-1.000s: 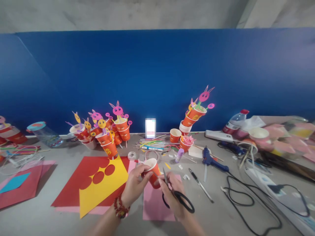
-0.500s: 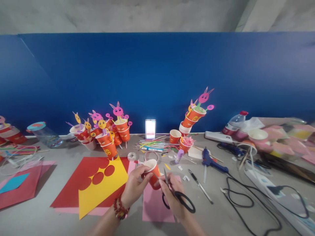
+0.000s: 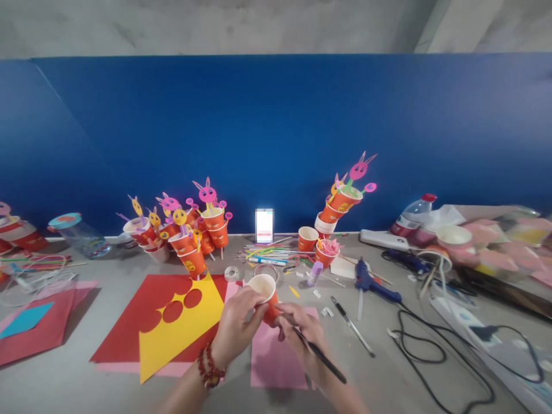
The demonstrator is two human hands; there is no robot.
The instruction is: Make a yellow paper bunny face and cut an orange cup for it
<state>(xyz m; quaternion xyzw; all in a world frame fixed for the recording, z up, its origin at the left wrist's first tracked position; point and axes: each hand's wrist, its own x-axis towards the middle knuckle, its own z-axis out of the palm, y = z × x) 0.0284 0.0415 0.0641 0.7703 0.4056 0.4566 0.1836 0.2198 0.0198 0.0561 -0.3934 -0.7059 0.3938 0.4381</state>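
Observation:
A red-orange paper cup (image 3: 269,310) with a white inside is tilted in front of me, its mouth toward the upper left. My left hand (image 3: 241,319) is closed around the cup's left side near the rim. My right hand (image 3: 304,333) grips black-handled scissors (image 3: 321,357), now seen edge-on. Their blades are mostly hidden by my fingers and the cup's side, so I cannot tell whether the tips pierce it. Beneath both hands lies a pink paper sheet (image 3: 276,359).
Yellow paper (image 3: 181,339) with round cut-outs lies on red sheets at left. Decorated cups (image 3: 192,261) stand behind it. A pen (image 3: 353,326), blue glue gun (image 3: 373,286) and black cable (image 3: 414,345) are at right. A tape roll (image 3: 232,273) and purple glue stick (image 3: 315,273) lie beyond the cup.
The scissors have turned edge-on, and their blade no longer shows upright above my right hand. The cup has shifted slightly up and left, with its rim turned more toward me.

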